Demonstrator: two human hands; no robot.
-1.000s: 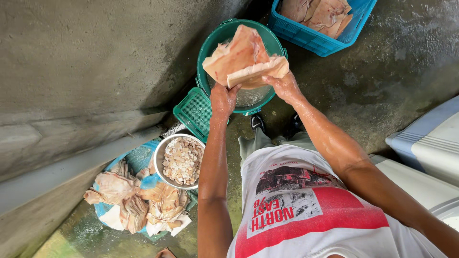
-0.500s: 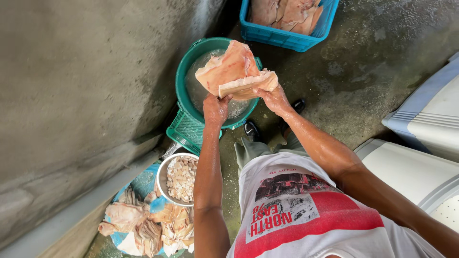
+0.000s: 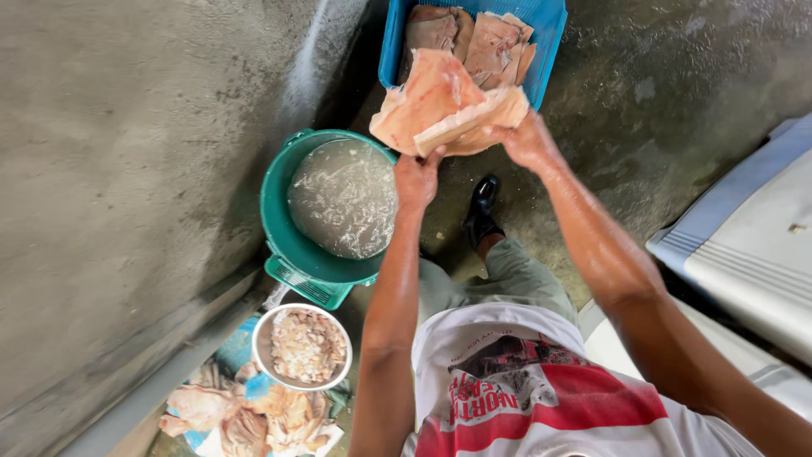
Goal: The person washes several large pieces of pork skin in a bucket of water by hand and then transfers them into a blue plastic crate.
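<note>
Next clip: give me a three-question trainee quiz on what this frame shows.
1. True or false: both hands grip the meat slab.
2. What fills the green tub? A) cloudy water B) sand C) nothing
3. What lies in the blue crate?

Key:
1. True: the left hand and the right hand both hold it.
2. A.
3. More pale meat pieces.

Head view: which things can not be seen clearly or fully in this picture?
- Blue crate: cut by the top edge; the held meat slab covers part of it.
- Right hand fingers: hidden behind the slab.
- Green basin bottom: hidden by cloudy, foamy water.
- Metal bowl contents: too small to identify.
- Pale pieces below: cut by the bottom edge.
</note>
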